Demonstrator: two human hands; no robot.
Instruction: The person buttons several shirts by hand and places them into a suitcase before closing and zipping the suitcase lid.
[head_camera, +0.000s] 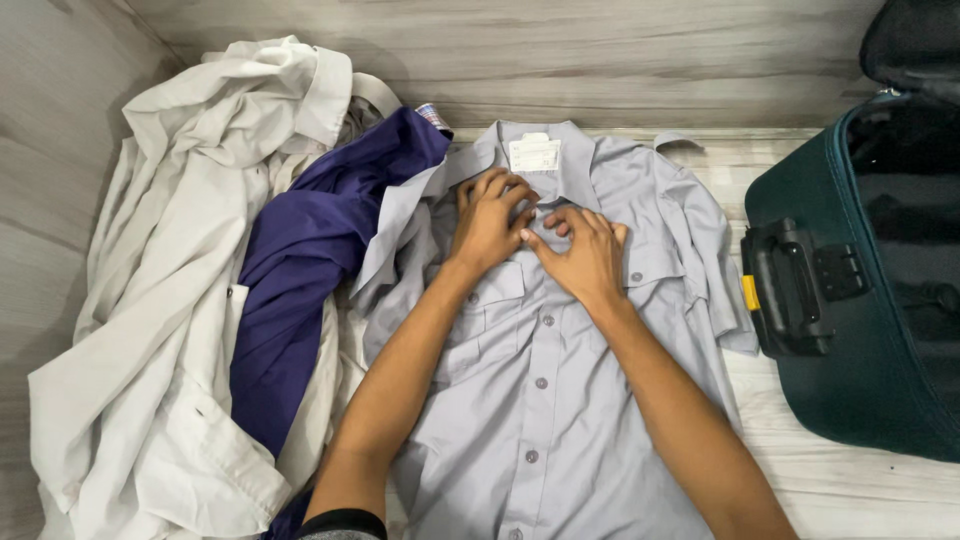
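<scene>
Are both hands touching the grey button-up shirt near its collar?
Touching. The head view shows the left hand and right hand pressed flat on the grey button-up shirt just below the collar, fingertips meeting at the top button.

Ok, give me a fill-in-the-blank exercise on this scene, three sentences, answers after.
1. Both hands, the left hand and the right hand, rest just below the collar of the ____ shirt.
2. The crumpled garment between the white clothes and that shirt is ____ in colour.
3. The green suitcase at the right has its lid ____.

Missing words: grey; purple; open
</scene>
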